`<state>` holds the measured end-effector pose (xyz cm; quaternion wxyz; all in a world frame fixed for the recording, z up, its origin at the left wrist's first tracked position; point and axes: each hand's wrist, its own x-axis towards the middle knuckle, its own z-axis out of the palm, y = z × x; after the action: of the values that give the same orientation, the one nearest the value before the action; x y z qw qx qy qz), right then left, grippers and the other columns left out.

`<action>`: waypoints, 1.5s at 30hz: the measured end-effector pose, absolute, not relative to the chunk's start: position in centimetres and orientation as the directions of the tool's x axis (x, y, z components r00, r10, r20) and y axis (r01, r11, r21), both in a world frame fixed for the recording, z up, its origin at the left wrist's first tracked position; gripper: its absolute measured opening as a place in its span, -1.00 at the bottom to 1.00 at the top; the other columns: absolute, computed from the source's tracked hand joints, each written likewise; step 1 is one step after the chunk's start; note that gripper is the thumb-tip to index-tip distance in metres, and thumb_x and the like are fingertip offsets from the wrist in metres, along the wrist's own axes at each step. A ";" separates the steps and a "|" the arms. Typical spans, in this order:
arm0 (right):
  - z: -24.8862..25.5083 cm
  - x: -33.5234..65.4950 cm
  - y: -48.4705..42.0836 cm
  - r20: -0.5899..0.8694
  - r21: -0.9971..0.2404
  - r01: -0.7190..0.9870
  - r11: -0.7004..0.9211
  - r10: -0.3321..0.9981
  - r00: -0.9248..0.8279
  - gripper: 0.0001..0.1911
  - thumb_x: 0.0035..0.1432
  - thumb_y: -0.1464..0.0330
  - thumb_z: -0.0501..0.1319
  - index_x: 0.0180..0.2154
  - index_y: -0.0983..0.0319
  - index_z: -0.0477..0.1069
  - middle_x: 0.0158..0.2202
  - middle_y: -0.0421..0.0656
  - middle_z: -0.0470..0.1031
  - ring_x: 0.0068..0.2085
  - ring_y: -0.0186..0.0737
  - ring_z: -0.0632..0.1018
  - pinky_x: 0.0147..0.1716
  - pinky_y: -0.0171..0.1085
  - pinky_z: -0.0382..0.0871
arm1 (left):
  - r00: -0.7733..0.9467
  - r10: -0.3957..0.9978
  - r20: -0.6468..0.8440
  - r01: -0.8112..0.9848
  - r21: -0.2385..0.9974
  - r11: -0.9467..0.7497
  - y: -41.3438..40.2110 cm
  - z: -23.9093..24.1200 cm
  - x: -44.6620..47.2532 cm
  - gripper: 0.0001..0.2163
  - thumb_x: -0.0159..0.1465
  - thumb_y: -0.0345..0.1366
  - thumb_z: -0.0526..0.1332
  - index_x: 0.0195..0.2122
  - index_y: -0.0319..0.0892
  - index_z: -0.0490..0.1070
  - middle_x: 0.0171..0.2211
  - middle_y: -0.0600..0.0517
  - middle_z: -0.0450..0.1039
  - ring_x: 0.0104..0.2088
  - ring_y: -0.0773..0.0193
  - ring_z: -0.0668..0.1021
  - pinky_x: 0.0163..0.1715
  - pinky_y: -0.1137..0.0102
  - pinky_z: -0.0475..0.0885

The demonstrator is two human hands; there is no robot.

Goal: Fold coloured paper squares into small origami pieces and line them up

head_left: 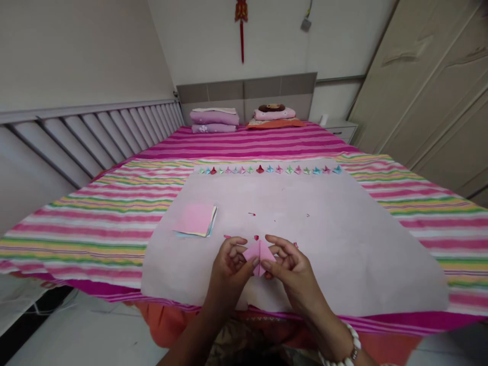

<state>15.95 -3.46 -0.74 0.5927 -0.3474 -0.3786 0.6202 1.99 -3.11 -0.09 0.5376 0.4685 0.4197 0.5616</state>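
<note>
Between my two hands is a small pink folded paper [260, 251], diamond-shaped with a crease or seam down its middle. My left hand [232, 264] grips its left side, thumb pressed on the front near the lower centre. On the other side my right hand [292, 267] pinches the paper the same way, its thumb close to the left one. The fingers behind the paper are partly hidden. Just beyond it, on a large white sheet [343, 264], lies a small red scrap [256, 237]. A stack of coloured square paper [195, 219], pink on top, lies to the left.
A row of small folded paper pieces, including a red one [260, 169] and a blue one [337, 169], lines the sheet's far edge. Tiny red scraps [251, 214] dot the sheet. Beneath is a striped bedspread [95, 218]; folded bedding [214, 119] sits by the headboard [244, 91].
</note>
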 end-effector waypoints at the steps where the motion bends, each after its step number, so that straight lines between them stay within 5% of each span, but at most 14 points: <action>1: -0.6 16.0 -3.5 0.028 -0.883 -0.469 -0.001 0.998 -0.055 -0.54 -0.17 0.39 0.47 -0.15 0.15 0.47 -0.41 -0.25 0.54 -0.55 -0.37 0.49 -0.55 -0.38 0.41 | 0.024 0.995 0.094 -0.204 0.975 -0.087 -3.1 -0.1 1.9 -0.71 0.06 -0.36 0.36 -0.24 -0.15 0.29 -0.51 0.19 0.38 -0.56 0.47 0.41 -0.55 0.57 0.35; 7: -0.6 16.1 -3.7 0.055 -0.903 -0.427 0.036 0.998 -0.032 -0.74 -0.15 0.39 0.46 -0.35 0.18 0.47 -0.44 -0.29 0.49 -0.58 -0.44 0.49 -0.55 -0.42 0.42 | 0.157 0.985 0.064 -0.189 0.981 -0.034 -3.1 0.0 1.2 -0.80 0.14 -0.36 0.30 -0.32 -0.15 0.25 -0.50 0.19 0.35 -0.53 0.48 0.43 -0.49 0.54 0.36; 18: -0.5 16.4 -3.8 0.014 -0.928 -0.372 -0.018 0.996 -0.083 -0.72 -0.16 0.34 0.47 -0.37 0.21 0.45 -0.57 -0.29 0.47 -0.58 -0.37 0.49 -0.55 -0.39 0.39 | 0.318 0.947 -0.053 -0.312 0.937 0.157 -2.8 1.1 0.0 -0.74 0.01 -0.36 0.41 -0.39 -0.20 0.30 -0.48 0.14 0.45 -0.46 0.45 0.50 -0.43 0.53 0.38; 33: -0.7 16.6 -3.6 -0.044 -0.946 -0.313 -0.084 0.990 -0.134 -0.76 -0.17 0.30 0.47 -0.46 0.25 0.49 -0.67 -0.26 0.50 -0.61 -0.37 0.49 -0.55 -0.41 0.35 | 0.296 0.935 -0.195 -0.155 0.956 0.249 -3.0 1.5 -0.2 -0.77 0.02 -0.24 0.40 -0.39 -0.24 0.44 -0.51 0.08 0.53 -0.46 0.34 0.56 -0.44 0.45 0.47; 45: -1.1 16.8 -3.7 -0.011 -0.933 -0.357 -0.054 0.993 -0.119 -0.88 -0.12 0.37 0.42 -0.43 0.22 0.58 -0.61 -0.25 0.48 -0.60 -0.36 0.46 -0.57 -0.36 0.31 | 0.307 0.940 -0.151 -0.153 0.967 0.205 -3.4 1.7 -0.2 -0.78 0.02 -0.27 0.39 -0.27 -0.16 0.61 -0.49 0.06 0.55 -0.45 0.31 0.53 -0.38 0.33 0.55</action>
<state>16.81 -3.66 -1.06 0.5449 -0.3787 -0.4198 0.6192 -0.21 -3.41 1.66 0.6555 0.4730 0.4157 0.4168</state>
